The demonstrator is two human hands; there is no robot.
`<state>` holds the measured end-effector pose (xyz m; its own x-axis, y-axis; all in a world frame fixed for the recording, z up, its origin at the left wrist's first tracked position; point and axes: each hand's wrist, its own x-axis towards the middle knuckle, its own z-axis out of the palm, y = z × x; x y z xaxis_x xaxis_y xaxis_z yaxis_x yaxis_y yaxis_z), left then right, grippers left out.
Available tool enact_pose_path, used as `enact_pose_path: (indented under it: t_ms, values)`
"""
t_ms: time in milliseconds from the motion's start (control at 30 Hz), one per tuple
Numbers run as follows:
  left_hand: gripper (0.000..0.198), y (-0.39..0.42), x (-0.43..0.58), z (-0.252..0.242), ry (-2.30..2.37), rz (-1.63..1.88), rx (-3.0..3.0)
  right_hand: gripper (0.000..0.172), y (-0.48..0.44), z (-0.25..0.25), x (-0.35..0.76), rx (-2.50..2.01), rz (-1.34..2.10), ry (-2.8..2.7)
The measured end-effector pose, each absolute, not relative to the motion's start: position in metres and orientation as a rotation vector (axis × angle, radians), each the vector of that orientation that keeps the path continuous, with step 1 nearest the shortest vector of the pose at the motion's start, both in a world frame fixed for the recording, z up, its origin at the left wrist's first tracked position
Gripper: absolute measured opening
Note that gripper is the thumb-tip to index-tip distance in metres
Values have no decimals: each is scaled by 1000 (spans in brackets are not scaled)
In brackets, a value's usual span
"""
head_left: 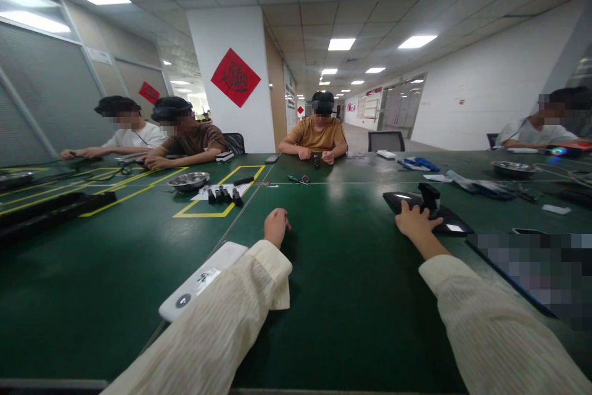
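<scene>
My left hand [276,227] rests on the green table [351,296] as a loose fist, with nothing visible in it. My right hand [416,220] lies with fingers spread on the near edge of a black flat tray [451,220]. Just beyond its fingertips a small black device [428,196] stands upright on that tray. Both arms wear cream ribbed sleeves. A white flat power bank [203,280] lies under my left forearm, partly hidden by the sleeve.
Several small black parts [224,196] sit in a yellow-taped square beside a metal bowl [189,181]. Scissors [300,179] lie mid-table. Other people sit at the far side and both ends. A blurred dark slab [531,268] lies near right; black trays [50,210] at left.
</scene>
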<state>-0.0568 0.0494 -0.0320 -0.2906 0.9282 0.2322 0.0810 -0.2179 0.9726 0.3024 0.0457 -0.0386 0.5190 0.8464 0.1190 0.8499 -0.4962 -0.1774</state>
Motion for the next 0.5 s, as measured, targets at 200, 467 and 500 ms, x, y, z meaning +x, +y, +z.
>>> enact_pose_path:
  t_ms: [200,467,500]
  values:
    - [13,49,-55,-30,1364,1598,1234,56,45,-39,302,-2547,32,-1341]
    - [13,45,-54,-28,1343,1622,1223,50,43,-41,316,-2539,9,-1282]
    - [13,45,-54,-28,1343,1625,1220,50,43,-41,318,-2531,5,-1286]
